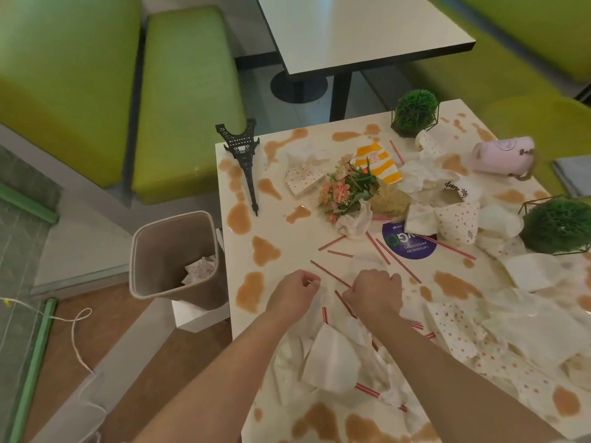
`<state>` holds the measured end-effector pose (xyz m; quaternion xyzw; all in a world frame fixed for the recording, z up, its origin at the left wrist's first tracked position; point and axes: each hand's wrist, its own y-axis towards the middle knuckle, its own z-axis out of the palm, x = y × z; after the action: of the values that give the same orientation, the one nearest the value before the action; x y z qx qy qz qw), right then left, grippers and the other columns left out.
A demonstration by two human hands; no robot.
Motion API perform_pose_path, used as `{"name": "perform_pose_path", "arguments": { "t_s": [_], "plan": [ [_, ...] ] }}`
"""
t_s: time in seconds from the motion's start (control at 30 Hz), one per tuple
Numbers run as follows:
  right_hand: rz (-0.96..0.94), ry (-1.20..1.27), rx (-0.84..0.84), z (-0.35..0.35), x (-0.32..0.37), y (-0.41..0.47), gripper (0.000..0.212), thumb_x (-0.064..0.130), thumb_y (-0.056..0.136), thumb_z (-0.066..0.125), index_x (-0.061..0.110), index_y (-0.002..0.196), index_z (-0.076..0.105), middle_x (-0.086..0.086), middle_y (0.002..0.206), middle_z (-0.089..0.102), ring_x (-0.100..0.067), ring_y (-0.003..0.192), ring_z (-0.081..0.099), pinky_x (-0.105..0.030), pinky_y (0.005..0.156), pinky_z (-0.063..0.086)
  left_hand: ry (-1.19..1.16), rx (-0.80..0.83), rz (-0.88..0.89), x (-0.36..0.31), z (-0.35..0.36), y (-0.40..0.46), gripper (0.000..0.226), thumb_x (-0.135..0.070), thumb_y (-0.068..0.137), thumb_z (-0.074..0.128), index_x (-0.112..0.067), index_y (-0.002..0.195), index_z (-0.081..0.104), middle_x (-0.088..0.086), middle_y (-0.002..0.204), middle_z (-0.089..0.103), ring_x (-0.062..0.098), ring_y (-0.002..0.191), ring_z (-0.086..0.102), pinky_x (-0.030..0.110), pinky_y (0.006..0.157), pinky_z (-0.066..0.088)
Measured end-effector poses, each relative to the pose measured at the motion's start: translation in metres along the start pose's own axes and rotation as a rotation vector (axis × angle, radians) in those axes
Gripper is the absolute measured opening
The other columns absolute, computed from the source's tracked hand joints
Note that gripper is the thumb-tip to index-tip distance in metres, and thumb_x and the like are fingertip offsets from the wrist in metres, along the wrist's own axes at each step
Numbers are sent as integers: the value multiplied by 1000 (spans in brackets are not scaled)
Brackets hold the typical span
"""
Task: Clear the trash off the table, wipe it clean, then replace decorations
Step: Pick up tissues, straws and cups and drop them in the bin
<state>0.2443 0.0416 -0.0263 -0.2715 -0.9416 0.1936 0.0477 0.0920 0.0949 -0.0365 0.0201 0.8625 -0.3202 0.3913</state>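
White table [319, 251], brown spills, litter throughout.
Left hand [292, 290] fingers curled, contents unclear. Right hand [375, 290] curled beside a red straw [331, 275] running between both fists; grip cannot be told.

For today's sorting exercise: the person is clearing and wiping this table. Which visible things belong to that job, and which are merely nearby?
Belongs to the job:
red straws
crumpled napkins
brown spills
bin
tower model
flowers

Just nearby:
green bench
other table
white cord
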Motion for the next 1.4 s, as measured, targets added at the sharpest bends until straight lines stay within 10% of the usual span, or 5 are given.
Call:
{"name": "perform_pose_path", "arguments": {
  "t_s": [0.3,0.47,0.67,1.4],
  "plan": [
    [-19,552,27,-23,-5,-12,21,44,89,60,24,89,66,17,68,48,-4,62,38,-35,97,37,-285,-9,-7,-33,20,11,23,-36,94,60,-19,108,65,-3,93,74,14,76,67,31,76,53],
    [-94,643,-118,-9,-14,8,12,33,85,63,26,95,62,9,92,56,-15,91,56,-42,94,42,-446,-58,-2,-45,22,15,12,-21,99,54,-13,103,62,3,85,72,13,64,66,17,56,51],
    [52,301,-64,2,-31,30,84,57,78,71,20,145,34,-9,139,34,-29,129,33,-40,106,36,-487,13,-60,-44,15,5,22,-31,103,44,-23,118,58,6,87,66,23,62,70,26,51,55],
    [-145,1124,-45,-43,146,-12,18,16,94,57,15,111,51,5,83,55,-6,72,54,-22,54,36,-552,-320,-161,64,-141,-13,24,-11,99,54,-19,121,53,3,93,61,16,64,63,28,61,57]
  ]
}}
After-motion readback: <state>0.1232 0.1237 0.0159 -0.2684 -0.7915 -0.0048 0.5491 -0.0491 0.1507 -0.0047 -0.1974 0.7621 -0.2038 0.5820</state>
